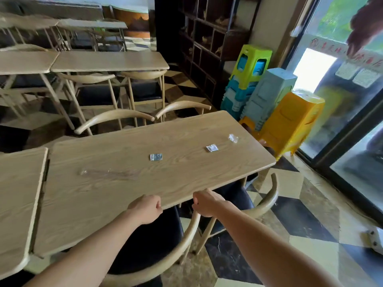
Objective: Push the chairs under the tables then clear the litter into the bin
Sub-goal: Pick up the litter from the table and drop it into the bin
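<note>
Both hands sit at the near edge of the bench [116,193] with fingers curled. The left hand [145,209] is a fist against the edge, its fingertips hidden. The right hand [205,204] curls just above the end of the near chair [186,241]'s curved backrest. For neither hand can one tell whether it grips the edge, the rail or nothing.

The near chair's dark seat lies partly under the bench. A second chair [269,195] stands just beside it on the right, towards the bench corner.

On the bench lie three small wrappers [156,157], well apart, and a clear scrap [83,172] that is hard to make out.

Stacked plastic stools [290,117] crowd the far right corner beside the glass door [342,112]. The dark shelf [207,38] holds dim objects that cannot be identified.
</note>
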Available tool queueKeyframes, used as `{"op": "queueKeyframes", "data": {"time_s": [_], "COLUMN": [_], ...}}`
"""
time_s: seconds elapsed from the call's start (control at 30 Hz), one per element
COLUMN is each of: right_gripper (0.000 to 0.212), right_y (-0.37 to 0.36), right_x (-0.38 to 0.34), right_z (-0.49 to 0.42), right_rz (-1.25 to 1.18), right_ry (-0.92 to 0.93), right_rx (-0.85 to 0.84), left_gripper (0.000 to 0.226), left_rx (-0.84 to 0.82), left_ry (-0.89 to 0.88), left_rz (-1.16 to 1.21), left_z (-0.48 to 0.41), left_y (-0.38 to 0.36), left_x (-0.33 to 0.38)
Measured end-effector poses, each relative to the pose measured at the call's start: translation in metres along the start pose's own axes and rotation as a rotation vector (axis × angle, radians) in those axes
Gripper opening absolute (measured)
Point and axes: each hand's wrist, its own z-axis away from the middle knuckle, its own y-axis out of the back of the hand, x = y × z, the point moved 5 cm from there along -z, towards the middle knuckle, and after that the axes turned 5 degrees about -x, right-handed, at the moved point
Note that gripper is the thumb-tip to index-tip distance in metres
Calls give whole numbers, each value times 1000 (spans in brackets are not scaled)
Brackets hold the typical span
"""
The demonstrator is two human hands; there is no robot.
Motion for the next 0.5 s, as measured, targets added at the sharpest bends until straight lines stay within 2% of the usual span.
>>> {"op": "queueKeyframes", "data": {"time_s": [0.23, 0.5], "right_gripper": [17, 18], "right_y": [18, 20], "right_x": [7, 4], "right_z": [-23, -79], "right_rz": [-54, -66], "right_ry": [-76, -10], "right_rx": [48, -14], "left_gripper": [17, 15], "left_rx": [-6, -13], "left_ry": [-29, 93], "left_rz": [-27, -4], "left_z": [-40, -78], "left_y": [17, 26], "left_x": [-6, -22]}}
